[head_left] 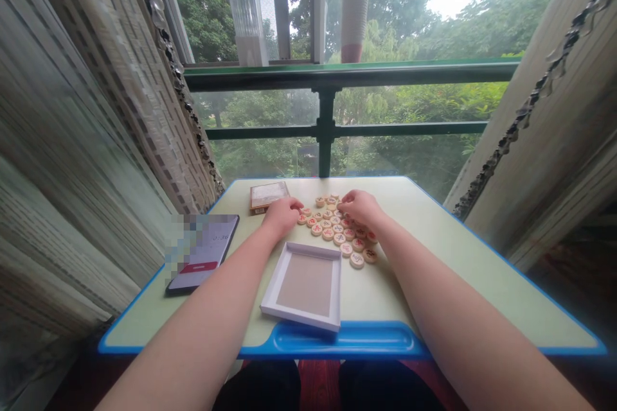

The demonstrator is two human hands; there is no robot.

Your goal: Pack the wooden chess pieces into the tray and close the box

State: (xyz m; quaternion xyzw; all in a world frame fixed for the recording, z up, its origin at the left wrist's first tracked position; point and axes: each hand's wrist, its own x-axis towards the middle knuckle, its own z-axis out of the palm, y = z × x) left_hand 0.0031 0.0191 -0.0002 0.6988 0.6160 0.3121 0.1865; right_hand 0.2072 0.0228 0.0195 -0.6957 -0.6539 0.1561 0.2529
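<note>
As round pieces (338, 229) cluster on the surface (448, 244), your left hand (284, 213) and right hand (360, 207), half curled, flank them; whether either grips one cannot be told.

Stretched forward on bare arms (212, 302) — from seven o'clock to the left hand (281, 214), from five to the right hand (362, 207) — with fingers (292, 203) bent.

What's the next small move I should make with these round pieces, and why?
I'd probably pinch a piece with your left hand: its fingertips are right at that side of the loose group, and the box sits open nearby, its bare floor showing.
</note>
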